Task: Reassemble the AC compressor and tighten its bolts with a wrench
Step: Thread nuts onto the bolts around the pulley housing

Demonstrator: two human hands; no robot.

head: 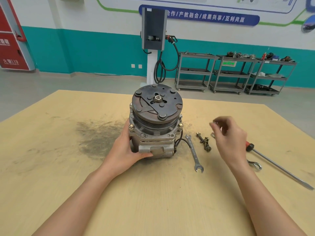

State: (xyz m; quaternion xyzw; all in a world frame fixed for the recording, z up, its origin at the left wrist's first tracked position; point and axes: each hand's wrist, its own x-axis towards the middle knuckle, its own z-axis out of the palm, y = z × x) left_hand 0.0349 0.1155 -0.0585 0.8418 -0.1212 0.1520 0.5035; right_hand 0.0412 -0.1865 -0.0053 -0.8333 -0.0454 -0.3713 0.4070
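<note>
The left hand (127, 147) is cupping the near-left flank of the AC compressor (154, 123), thumb curled over a lug low on the housing. That lug and the flank look like the sound places to hold. The cast body looks heavy and rigid, probably greasy, so it should stay put unless tipped. It is standing upright on its rear end at the middle of the table (51, 167), clutch plate facing up.

Right of the compressor an open-ended wrench (193, 151) is lying flat, then loose bolts (203, 142), just beside it. Above these the right hand (229, 138) is hovering with fingers loosely curled. It is blurred, and I cannot tell whether the fingertips are pinching a small part.

The right wrist is covering most of a second wrench (254, 164). Further right lies a red-handled screwdriver (279, 167). The compressor's far side is hidden.
</note>
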